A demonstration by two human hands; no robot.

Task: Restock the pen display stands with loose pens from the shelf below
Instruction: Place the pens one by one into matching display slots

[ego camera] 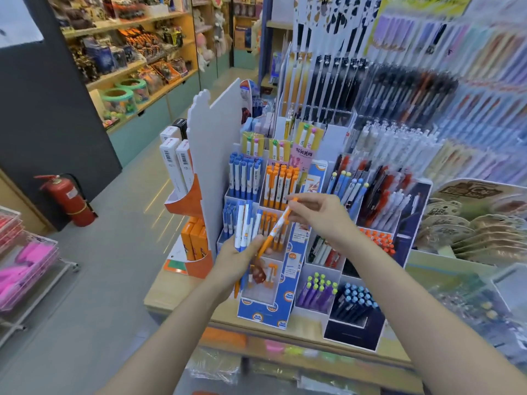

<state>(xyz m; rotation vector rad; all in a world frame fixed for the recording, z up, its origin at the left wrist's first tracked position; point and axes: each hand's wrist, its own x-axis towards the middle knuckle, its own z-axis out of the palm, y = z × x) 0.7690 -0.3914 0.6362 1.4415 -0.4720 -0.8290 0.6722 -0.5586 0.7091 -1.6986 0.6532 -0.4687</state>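
Our left hand (238, 259) holds a bunch of pens (244, 226) by the stand (266, 315), our right hand (319, 216) pinches one orange pen (276, 227), and pulling crooked could spill the bunch.

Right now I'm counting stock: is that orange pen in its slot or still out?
Out. The right hand pinches the orange pen slanted above the orange compartment, its lower end by the left hand.

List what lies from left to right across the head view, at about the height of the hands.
Pink items in clear trays → red fire extinguisher → orange boxes → left hand holding blue-and-white pens → orange-and-white pen → right hand → orange-capped pens → round fans.
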